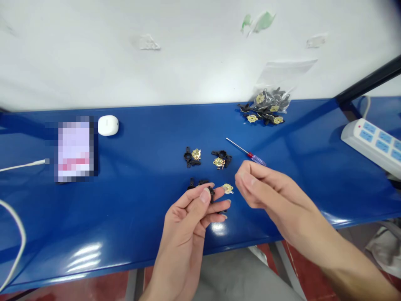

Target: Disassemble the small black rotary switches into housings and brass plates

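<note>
"What am I holding?"

"A small black part [211, 195], pinched between thumb and fingers of my left hand [191, 217], above the tabletop [140, 209] toward its near edge. The other fingers fan out, perhaps to keep it in clear view."

"And my right hand [266, 186]?"

"Apart from the left, fingertips drawn together. I cannot tell whether anything sits between them."

"What lies around them?"

"A gold disc [228, 188] lies between my hands. Beyond are two small clusters of black pieces [187, 156], each with its own gold disc, probably grouped to keep sets separate. More black pieces are partly hidden behind my left hand. A screwdriver [257, 159] points its handle toward my right hand, likely for easy reach."

"Farther out?"

"At the far edge, right of centre, a clear bag [283, 72] of similar parts, some loose in front. A power strip [377, 140] sits toward the right edge; a white case [108, 125] and a pixelated phone [75, 144] toward the left, perhaps kept aside for room."
</note>
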